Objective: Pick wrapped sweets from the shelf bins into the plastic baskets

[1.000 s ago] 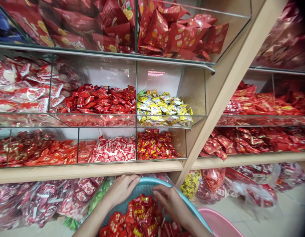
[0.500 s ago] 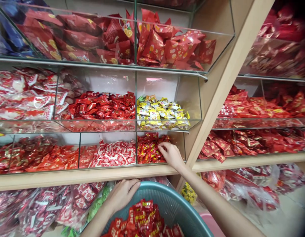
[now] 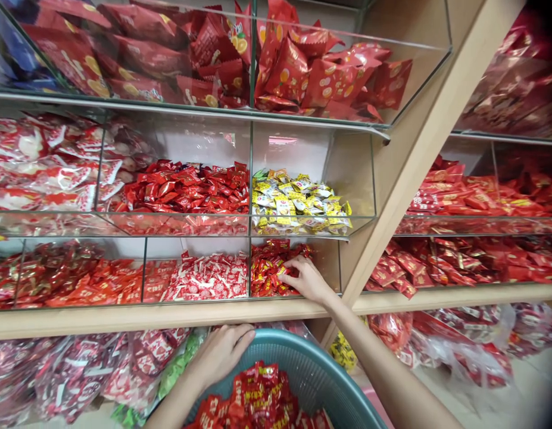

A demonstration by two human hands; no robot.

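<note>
Restocking is the step I judge to be in hand: my right hand (image 3: 305, 279) reaches into the lower right glass compartment (image 3: 331, 262) of the wooden shelf (image 3: 168, 314), fingers curled loosely onto the red-and-yellow wrapped candies (image 3: 269, 271) piled there, though I cannot tell whether they grip any. My left hand (image 3: 220, 353) clasps the rim of the teal plastic basket (image 3: 311, 369) below the shelf, where more red candy packets (image 3: 253, 399) of the same look lie heaped. Next, I reckon, the right hand should come down to the basket for another handful, lifted clear over the compartment's glass front.
</note>
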